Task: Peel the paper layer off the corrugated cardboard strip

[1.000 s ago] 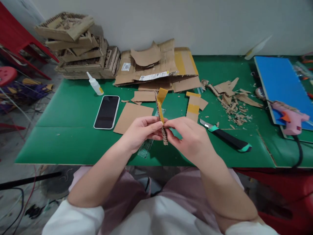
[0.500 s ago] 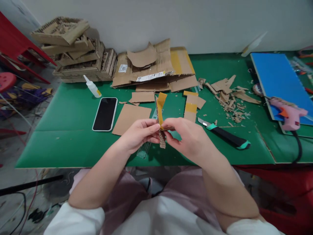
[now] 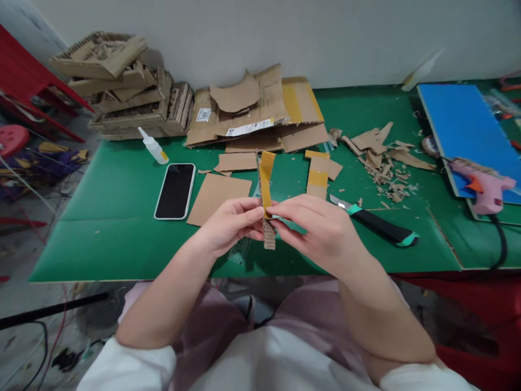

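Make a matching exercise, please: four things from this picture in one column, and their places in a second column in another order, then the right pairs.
Things:
1. cardboard strip
2. phone
3. utility knife
4. pink glue gun

Places:
A. lying on the edge of the blue board
B. flat on the green table, left of the hands
C. pinched between the left hand and the right hand
D. on the table just right of the right hand

Pairs: 1-C, 2-B, 3-D, 4-A
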A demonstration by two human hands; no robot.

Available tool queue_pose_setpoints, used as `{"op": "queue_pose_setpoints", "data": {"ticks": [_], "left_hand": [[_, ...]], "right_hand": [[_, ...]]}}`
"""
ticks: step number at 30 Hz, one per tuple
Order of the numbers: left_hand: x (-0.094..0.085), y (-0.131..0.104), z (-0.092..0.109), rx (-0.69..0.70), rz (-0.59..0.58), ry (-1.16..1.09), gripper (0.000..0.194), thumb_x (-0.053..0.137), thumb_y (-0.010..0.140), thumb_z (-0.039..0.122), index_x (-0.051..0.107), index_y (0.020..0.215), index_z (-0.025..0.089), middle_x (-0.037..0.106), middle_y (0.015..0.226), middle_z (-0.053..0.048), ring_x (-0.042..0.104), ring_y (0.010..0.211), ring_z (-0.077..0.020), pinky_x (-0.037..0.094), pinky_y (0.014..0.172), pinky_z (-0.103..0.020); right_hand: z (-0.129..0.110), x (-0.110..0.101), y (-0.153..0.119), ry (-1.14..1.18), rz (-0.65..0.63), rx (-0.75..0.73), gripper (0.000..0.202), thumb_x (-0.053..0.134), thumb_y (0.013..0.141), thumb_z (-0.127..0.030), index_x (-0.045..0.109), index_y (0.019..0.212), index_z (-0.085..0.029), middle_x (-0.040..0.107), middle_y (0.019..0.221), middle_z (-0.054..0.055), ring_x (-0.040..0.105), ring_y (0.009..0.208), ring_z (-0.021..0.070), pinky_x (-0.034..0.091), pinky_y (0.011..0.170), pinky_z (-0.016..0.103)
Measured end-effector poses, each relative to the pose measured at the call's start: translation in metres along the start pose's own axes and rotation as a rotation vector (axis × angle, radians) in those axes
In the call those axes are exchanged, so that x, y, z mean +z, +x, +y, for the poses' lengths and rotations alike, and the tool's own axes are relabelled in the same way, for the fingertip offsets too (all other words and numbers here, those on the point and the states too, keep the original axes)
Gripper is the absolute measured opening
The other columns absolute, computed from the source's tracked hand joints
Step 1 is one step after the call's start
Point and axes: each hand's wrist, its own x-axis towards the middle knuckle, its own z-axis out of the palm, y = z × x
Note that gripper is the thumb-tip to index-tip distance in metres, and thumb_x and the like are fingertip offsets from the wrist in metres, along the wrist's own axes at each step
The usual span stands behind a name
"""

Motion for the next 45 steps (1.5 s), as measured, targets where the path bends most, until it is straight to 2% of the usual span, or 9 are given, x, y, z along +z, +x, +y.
{"op": "queue_pose_setpoints", "data": {"ticks": [6, 14, 20, 25, 32, 45], "left_hand": [[-0.0028, 0.0002, -0.0015, -0.022, -0.013, 0.011, 0.036, 0.081, 0.060, 0.038, 0.070, 0.084, 0.013, 0.065, 0.062, 0.002, 0.060, 0.049, -0.0038, 0.050, 0.047, -0.009], [-0.0022, -0.0002, -0.0003, -0.024, -0.003, 0.003, 0.041, 0.081, 0.061, 0.037, 0.071, 0.093, 0.014, 0.067, 0.065, 0.001, 0.060, 0.049, -0.0037, 0.051, 0.048, -0.009], [-0.0018, -0.0008, 0.0000, -0.034, -0.017, -0.037, 0.038, 0.082, 0.060, 0.037, 0.071, 0.089, 0.015, 0.066, 0.065, 0.002, 0.061, 0.050, -0.0032, 0.050, 0.049, -0.008], [-0.0013, 0.0002, -0.0022, -0.040, -0.016, -0.044, 0.044, 0.082, 0.059, 0.040, 0.070, 0.091, 0.013, 0.064, 0.065, 0.002, 0.060, 0.050, -0.0033, 0.050, 0.049, -0.009], [-0.0002, -0.0007, -0.0003, -0.019, 0.023, -0.015, 0.036, 0.083, 0.056, 0.038, 0.067, 0.077, 0.013, 0.062, 0.060, 0.004, 0.058, 0.047, -0.0028, 0.049, 0.045, -0.008], [0.0002, -0.0018, -0.0008, 0.025, 0.059, 0.118, 0.042, 0.081, 0.058, 0.042, 0.067, 0.084, 0.012, 0.063, 0.065, 0.002, 0.059, 0.053, -0.0047, 0.050, 0.050, -0.012]], "right_hand": [[0.0007, -0.0020, -0.0011, 0.052, -0.016, -0.002, 0.010, 0.057, 0.083, -0.012, 0.063, 0.090, -0.014, 0.071, 0.084, 0.007, 0.066, 0.077, 0.0139, 0.055, 0.071, 0.025], [-0.0063, 0.0044, -0.0026, -0.077, 0.016, -0.014, 0.007, 0.056, 0.081, -0.010, 0.062, 0.082, -0.014, 0.069, 0.079, 0.006, 0.064, 0.073, 0.0161, 0.053, 0.069, 0.028], [-0.0047, 0.0050, -0.0004, -0.020, 0.060, 0.000, 0.010, 0.056, 0.080, -0.009, 0.061, 0.083, -0.016, 0.070, 0.076, 0.004, 0.064, 0.071, 0.0140, 0.053, 0.067, 0.025], [-0.0038, 0.0020, 0.0013, 0.094, 0.043, 0.067, 0.008, 0.057, 0.082, -0.011, 0.061, 0.084, -0.017, 0.071, 0.079, 0.002, 0.065, 0.072, 0.0119, 0.052, 0.068, 0.023], [-0.0043, 0.0032, 0.0009, -0.024, 0.055, 0.047, 0.005, 0.058, 0.082, -0.015, 0.062, 0.084, -0.016, 0.071, 0.079, 0.004, 0.064, 0.070, 0.0145, 0.052, 0.064, 0.026], [-0.0026, 0.0044, 0.0023, -0.002, 0.043, 0.011, 0.008, 0.055, 0.084, -0.015, 0.062, 0.084, -0.018, 0.070, 0.078, 0.004, 0.063, 0.071, 0.0128, 0.052, 0.066, 0.025]]}}
